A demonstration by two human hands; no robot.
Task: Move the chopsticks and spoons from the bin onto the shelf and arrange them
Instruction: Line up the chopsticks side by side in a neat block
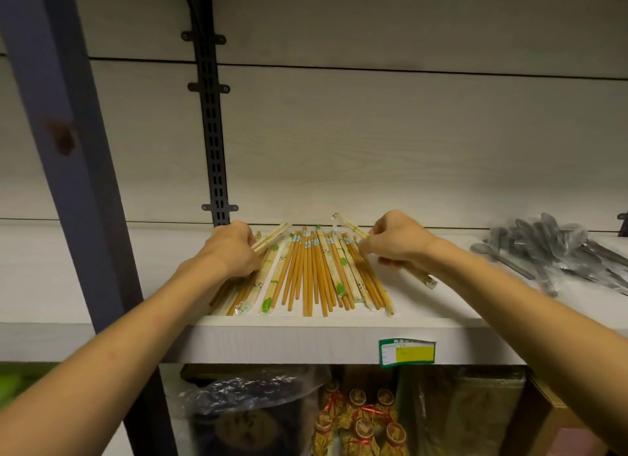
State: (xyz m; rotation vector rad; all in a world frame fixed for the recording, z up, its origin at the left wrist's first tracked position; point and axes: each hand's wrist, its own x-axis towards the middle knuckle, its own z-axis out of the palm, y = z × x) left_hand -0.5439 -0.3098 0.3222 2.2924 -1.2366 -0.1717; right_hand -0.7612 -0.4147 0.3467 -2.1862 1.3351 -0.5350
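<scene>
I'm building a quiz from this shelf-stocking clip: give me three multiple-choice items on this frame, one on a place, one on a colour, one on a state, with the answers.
1. Where do the spoons lie on the shelf?
A. Right of the chopsticks
B. Left of the chopsticks
C. On the chopsticks

2. What colour is the price tag's border?
A. Red
B. Green
C. Blue

3. What is the right hand doing?
A. Resting flat
B. Hanging empty
C. Gripping a wrapped pair

Answers: 1 A, the grey pile sits far right of the chopsticks. 2 B, green frames the yellow patch. 3 C, its fingers curl round a wrapped pair of chopsticks.
</scene>
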